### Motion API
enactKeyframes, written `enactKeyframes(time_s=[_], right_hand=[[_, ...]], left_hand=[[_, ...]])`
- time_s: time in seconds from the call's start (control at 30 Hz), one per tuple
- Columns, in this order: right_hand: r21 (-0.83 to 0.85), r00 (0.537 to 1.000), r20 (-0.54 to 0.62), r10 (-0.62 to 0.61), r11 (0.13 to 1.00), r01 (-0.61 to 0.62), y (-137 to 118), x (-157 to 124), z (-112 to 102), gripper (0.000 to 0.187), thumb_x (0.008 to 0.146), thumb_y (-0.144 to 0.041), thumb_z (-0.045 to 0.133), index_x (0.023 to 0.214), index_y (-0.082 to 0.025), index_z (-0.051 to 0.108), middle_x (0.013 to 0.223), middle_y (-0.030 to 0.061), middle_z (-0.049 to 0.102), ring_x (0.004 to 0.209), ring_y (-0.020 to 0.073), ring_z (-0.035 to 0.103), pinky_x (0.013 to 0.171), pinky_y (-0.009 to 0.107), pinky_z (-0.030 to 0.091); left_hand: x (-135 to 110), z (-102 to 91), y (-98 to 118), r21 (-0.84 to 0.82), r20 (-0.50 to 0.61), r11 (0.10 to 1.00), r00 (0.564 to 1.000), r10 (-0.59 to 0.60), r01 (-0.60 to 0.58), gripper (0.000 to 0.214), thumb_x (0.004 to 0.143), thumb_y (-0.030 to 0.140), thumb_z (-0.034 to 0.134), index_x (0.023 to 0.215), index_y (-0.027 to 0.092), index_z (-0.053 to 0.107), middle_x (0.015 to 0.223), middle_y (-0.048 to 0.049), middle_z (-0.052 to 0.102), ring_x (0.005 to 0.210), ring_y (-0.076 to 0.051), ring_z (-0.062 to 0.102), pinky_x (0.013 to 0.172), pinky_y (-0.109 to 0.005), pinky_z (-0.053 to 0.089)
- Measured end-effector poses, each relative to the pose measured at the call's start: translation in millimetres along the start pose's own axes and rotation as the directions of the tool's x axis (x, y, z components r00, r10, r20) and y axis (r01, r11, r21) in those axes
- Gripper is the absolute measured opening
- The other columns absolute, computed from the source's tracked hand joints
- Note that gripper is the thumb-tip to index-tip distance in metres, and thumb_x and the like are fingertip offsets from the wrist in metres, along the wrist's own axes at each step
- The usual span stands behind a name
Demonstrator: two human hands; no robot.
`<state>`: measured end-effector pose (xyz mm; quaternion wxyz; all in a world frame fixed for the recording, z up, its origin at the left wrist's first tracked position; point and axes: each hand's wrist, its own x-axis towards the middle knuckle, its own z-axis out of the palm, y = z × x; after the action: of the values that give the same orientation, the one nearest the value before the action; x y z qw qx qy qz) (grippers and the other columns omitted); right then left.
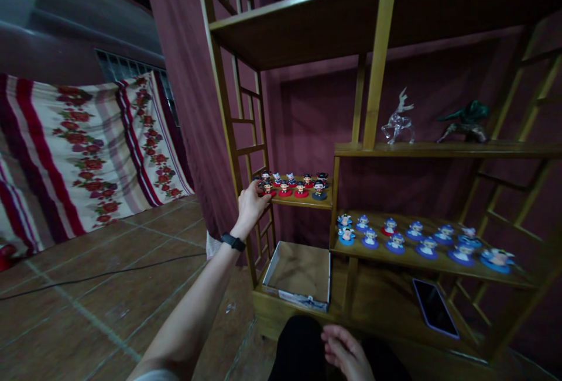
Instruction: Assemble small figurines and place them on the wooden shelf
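Note:
My left hand (253, 204) reaches out to the left end of a small wooden shelf. Its thumb and index finger close around a small figurine (267, 188) on a red base, partly hidden by the fingers. Beside it several similar figurines (301, 188) stand in two rows, most on red bases, with one figurine (319, 189) on a dark base at the front right. Low in front of the shelving, by my knee, my right hand (345, 353) hangs with loosely bent fingers and nothing visible in it.
Below the small shelf lies a shallow cardboard box (297, 297). Several blue-based figurines (396, 243) fill the right shelf. A phone (435, 308) rests on the bottom board. Higher up stand a clear deer ornament (398, 120) and a dark green ornament (466, 120). A cable (109, 277) crosses the floor.

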<state>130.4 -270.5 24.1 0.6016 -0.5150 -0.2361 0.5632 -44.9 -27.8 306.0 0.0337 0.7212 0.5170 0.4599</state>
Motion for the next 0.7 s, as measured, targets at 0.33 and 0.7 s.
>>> enactKeyframes(time_s=[0.33, 0.7], right_hand=[[-0.013, 1.000, -0.018, 0.006, 1.000, -0.007, -2, -3, -3, 0.052, 0.044, -0.058, 0.073, 0.079, -0.020, 0.069, 0.084, 0.0084, 0.068, 0.073, 0.0206, 0.060, 0.069, 0.033, 0.049], [-0.002, 0.998, -0.043, 0.033, 0.999, -0.033, 3, -2, -7, 0.053, 0.042, -0.059, 0.074, 0.078, -0.020, 0.069, 0.083, 0.0085, 0.068, 0.073, 0.0210, 0.060, 0.069, 0.034, 0.049]], left_hand=[[13, 5.5, 8, 0.056, 0.041, 0.998, 0.999, -0.023, 0.020, 0.054, 0.066, 0.030, 0.066, 0.117, 0.021, 0.051, 0.094, -0.0049, 0.067, 0.091, -0.022, 0.059, 0.076, -0.029, 0.042], [15, 10.2, 9, 0.089, 0.046, 0.996, 0.999, -0.023, 0.019, 0.056, 0.065, 0.034, 0.066, 0.118, 0.019, 0.051, 0.095, -0.0074, 0.066, 0.091, -0.023, 0.059, 0.077, -0.030, 0.042]])
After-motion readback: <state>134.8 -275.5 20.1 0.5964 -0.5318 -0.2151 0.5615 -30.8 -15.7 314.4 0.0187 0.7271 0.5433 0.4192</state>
